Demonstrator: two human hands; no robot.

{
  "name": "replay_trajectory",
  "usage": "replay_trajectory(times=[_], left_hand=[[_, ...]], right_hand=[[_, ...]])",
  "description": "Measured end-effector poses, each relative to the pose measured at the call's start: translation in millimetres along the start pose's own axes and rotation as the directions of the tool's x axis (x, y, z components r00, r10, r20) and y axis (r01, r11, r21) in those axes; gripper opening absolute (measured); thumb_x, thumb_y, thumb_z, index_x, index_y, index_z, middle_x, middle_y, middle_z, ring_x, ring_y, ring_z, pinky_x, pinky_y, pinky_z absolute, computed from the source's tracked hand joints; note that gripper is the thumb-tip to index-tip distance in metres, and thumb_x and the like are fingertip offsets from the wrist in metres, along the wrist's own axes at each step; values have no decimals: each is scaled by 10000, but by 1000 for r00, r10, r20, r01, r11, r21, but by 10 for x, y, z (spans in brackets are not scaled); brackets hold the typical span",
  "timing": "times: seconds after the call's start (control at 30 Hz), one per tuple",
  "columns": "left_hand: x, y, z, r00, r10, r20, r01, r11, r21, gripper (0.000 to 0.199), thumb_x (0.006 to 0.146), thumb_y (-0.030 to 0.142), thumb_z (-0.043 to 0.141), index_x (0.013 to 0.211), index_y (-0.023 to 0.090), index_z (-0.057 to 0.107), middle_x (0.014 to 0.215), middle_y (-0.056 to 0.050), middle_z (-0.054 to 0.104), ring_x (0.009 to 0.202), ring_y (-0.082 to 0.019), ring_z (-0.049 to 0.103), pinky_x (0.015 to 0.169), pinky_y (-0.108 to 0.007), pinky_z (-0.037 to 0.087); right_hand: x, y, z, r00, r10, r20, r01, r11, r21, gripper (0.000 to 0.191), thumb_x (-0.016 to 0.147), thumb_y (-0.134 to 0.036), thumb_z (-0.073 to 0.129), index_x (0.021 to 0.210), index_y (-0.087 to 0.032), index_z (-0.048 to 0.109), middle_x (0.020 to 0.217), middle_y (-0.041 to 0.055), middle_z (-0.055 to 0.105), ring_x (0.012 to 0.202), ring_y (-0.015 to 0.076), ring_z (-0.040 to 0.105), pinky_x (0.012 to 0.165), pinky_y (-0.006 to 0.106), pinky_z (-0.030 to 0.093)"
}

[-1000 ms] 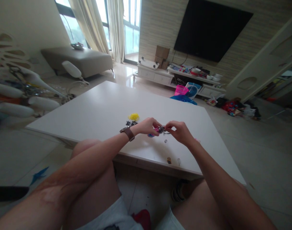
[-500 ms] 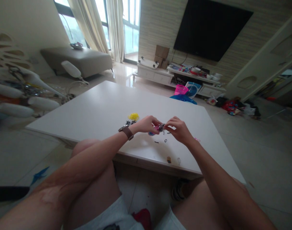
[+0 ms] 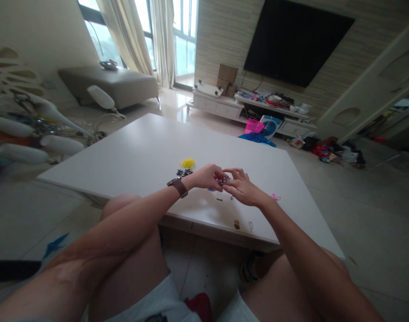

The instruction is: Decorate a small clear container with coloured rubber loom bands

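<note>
Over the white table (image 3: pixel 134 147), my left hand (image 3: pixel 207 175) is closed round a small pink-and-dark item (image 3: pixel 223 181), whose kind I cannot make out. My right hand (image 3: pixel 244 188) meets it from the other side, its fingers curved over the item and its thumb side pressed to it. Fingers cover most of the item. Beside my left hand lie a heap of yellow bands (image 3: pixel 187 163) and a scatter of small black pieces (image 3: pixel 184 172). Below my hands rests a short black strip (image 3: pixel 219 199).
Near the front edge are a small brown-and-black piece (image 3: pixel 236 224) and a clear one (image 3: pixel 250 226). Pink bands (image 3: pixel 275 197) lie right of my right wrist. A lamp with white shades (image 3: pixel 61 145) stands left of the table; a pink basket (image 3: pixel 254 126) is beyond it.
My right hand has shifted slightly left and down, its fingers now spread further over the item against my left hand. My left hand stays almost in place.
</note>
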State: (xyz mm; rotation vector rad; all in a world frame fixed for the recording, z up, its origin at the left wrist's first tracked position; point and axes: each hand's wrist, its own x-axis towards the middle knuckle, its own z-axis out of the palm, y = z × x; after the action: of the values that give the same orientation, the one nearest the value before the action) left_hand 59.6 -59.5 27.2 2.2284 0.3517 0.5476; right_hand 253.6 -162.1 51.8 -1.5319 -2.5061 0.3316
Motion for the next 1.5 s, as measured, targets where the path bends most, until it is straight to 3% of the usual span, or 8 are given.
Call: replay_trajectory(times=[0.13, 0.4, 0.9, 1.07, 1.27, 1.33, 1.4, 1.5], left_hand=[[4, -8, 23, 999, -23, 39, 25, 998, -49, 205, 677, 245, 792, 850, 136, 791, 703, -18, 661, 669, -125, 576, 633, -221, 425], [13, -4, 14, 994, -108, 5, 108, 992, -72, 368, 646, 284, 819, 989, 151, 799, 764, -23, 698, 717, -146, 610, 651, -230, 449], [-44, 100, 38, 1000, -6, 14, 7, 998, -63, 113, 682, 235, 766, 714, 128, 746, 625, 9, 621, 640, -113, 552, 605, -211, 399], [9, 37, -10, 997, -72, -26, 69, 991, -115, 347, 656, 255, 808, 986, 151, 798, 798, -39, 728, 762, -149, 629, 704, -233, 475], [14, -76, -32, 984, -158, -88, 148, 983, -111, 504, 620, 279, 845, 1107, 163, 781, 820, -47, 754, 767, -167, 667, 721, -252, 513], [6, -114, -39, 965, -210, -154, 193, 974, -119, 536, 619, 259, 839, 1140, 160, 769, 828, -58, 762, 775, -181, 687, 709, -260, 524], [-1, -141, -55, 944, -255, -209, 232, 964, -129, 545, 620, 244, 829, 1153, 152, 762, 829, -68, 765, 785, -200, 705, 692, -269, 533], [-9, -147, -91, 919, -295, -261, 275, 955, -112, 520, 612, 238, 825, 1122, 149, 772, 817, -68, 765, 785, -213, 716, 669, -272, 537]], right_hand=[[18, -3, -22, 1000, -4, 8, 4, 1000, 15, 486, 1014, -576, 357, 1050, -326, 772, 1447, 74, 474, 1351, 332, 301, 1077, 636, 298], [-23, 105, -105, 930, -4, -366, 46, 993, 107, 503, 1037, -482, 360, 911, -265, 796, 1192, 75, 628, 1163, 263, 440, 1059, 493, 371], [39, -76, -31, 1000, 14, 26, -13, 999, -38, 566, 1027, -585, 283, 1033, -320, 784, 1473, 72, 450, 1366, 322, 283, 1074, 622, 283], [29, 22, -38, 966, 44, -255, -14, 993, 118, 497, 1038, -498, 358, 953, -282, 798, 1262, 77, 599, 1229, 274, 415, 1072, 547, 336], [66, 172, -49, 800, 204, -564, -20, 949, 315, 309, 981, -343, 500, 849, -198, 739, 993, 65, 680, 974, 203, 602, 869, 358, 486], [77, 363, 25, 790, 342, -510, -163, 918, 363, 242, 956, -312, 522, 894, -176, 713, 913, 58, 695, 865, 186, 632, 779, 317, 497], [62, 608, 157, 885, 390, -255, -307, 900, 310, 177, 863, -299, 663, 963, -160, 710, 909, 63, 713, 845, 190, 654, 796, 311, 502], [4, 924, 416, 927, 369, 66, -374, 921, 111, 641, 578, -364, 912, 1136, -143, 687, 1156, 135, 678, 1064, 272, 626, 941, 361, 483]])
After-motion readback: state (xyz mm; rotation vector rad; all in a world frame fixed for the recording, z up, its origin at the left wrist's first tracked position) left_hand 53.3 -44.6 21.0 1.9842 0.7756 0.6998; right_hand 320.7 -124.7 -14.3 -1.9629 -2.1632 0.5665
